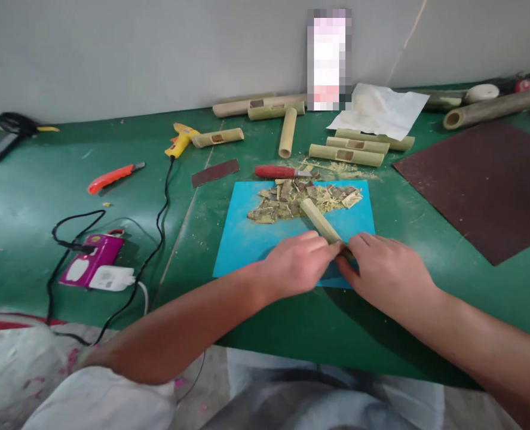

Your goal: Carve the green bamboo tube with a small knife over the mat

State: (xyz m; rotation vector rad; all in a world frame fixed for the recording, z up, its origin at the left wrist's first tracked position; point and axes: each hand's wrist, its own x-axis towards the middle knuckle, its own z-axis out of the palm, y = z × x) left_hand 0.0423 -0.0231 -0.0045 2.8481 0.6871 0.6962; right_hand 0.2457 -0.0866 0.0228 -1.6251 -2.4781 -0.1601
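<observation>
- The left hand (pixel 298 263) has its grip closed around a bamboo tube (pixel 321 221), thumb pressed along it.
- The right hand (pixel 388 269) sits just beside it, its grip curled in on the near end of the same tube, most of which end the fingers hide from me.
- That tube slants away over a blue mat (pixel 238 245), its far end by a pile of bamboo chips (pixel 287 200).
- Just past the pile, a red-handled knife (pixel 276 172) lies on the green bench (pixel 291 328).
- Beyond it I see a bamboo piece with a square notch (pixel 345 155), near a sheet of white paper (pixel 376 110).
- Off to the left are a brown strip (pixel 215 172), a yellow glue gun (pixel 183 138) and an orange cutter (pixel 112 178).
- A purple power strip (pixel 98 254) lies nearer the bench's front edge.
- On the right, a large brown sheet (pixel 480 185) lies flat.
</observation>
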